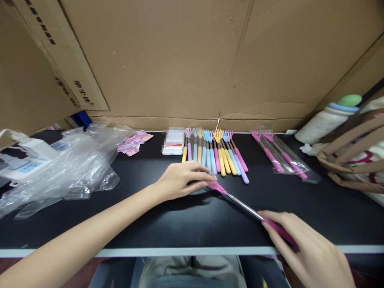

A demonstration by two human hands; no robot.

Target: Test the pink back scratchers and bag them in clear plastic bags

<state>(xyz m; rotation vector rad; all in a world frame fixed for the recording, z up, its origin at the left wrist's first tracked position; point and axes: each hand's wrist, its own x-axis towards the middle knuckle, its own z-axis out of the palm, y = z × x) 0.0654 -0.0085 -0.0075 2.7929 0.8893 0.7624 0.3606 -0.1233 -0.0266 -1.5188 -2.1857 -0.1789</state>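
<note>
A pink back scratcher [245,206] with a silver metal rod slants across the front of the black table. Its pink handle lies in my right hand [309,244], closed round it at the table's front edge. At the other end, my left hand [186,180] grips the claw head between thumb and fingers, which partly hide the claw. Just beyond, several back scratchers [223,158] in yellow, blue, purple and pink lie side by side, claws pointing away from me. Two more pink back scratchers [282,154] rest in clear plastic sleeves to the right.
Clear plastic bags [81,160] and a white power strip [27,162] cover the left side. Pink printed cards [135,143] and a white phone [173,142] lie at the back. A white bottle [324,122] leans beside a bag [357,160] at right. Cardboard [180,60] walls the rear.
</note>
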